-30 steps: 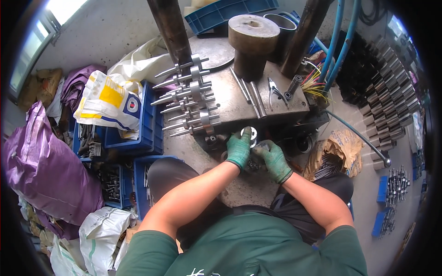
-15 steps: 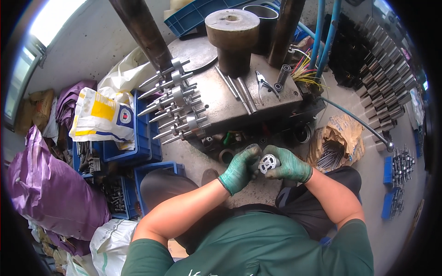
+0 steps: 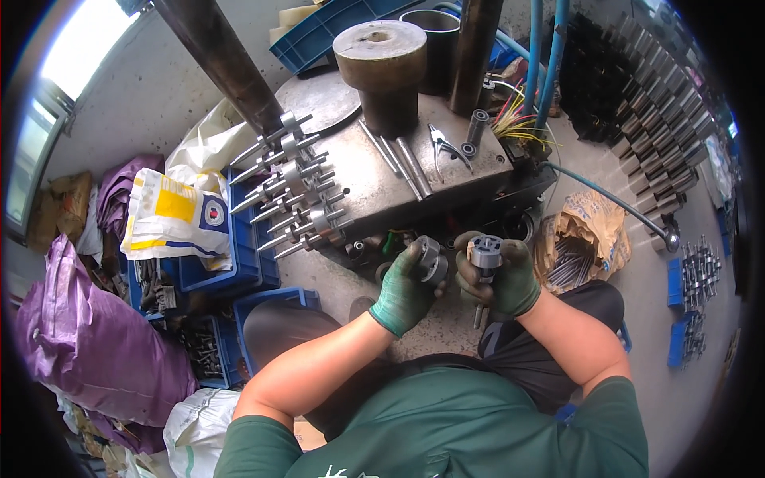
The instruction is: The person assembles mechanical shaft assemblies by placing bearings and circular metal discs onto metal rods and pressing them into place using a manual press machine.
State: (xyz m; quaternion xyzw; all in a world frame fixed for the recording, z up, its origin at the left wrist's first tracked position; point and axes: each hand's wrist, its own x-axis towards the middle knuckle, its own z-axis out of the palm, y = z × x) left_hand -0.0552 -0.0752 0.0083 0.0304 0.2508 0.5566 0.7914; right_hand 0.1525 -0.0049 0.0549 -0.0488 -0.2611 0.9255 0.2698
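Observation:
My left hand (image 3: 405,295), in a green-coated glove, is closed around a short round metal piece (image 3: 431,260) with openings in its side. Just to its right, my gloved right hand (image 3: 510,279) grips a cylindrical metal part (image 3: 485,253) with slots in its top end. A thin shaft (image 3: 478,316) sticks out below that hand and seems to belong to this part. A small gap separates the two pieces, held in front of my knees. The fingers partly cover both.
Ahead stands a heavy metal press bed (image 3: 362,179) with pliers (image 3: 446,151), rods (image 3: 410,163) and a row of shafted parts (image 3: 307,191). To the right, a torn paper bag (image 3: 582,247) holds rods. Blue crates (image 3: 275,299) and a purple sack (image 3: 96,327) lie left.
My hands have moved apart from around one slotted round part. A separate metal piece now shows in each hand, and the right-hand part has turned upright. The view has shifted slightly.

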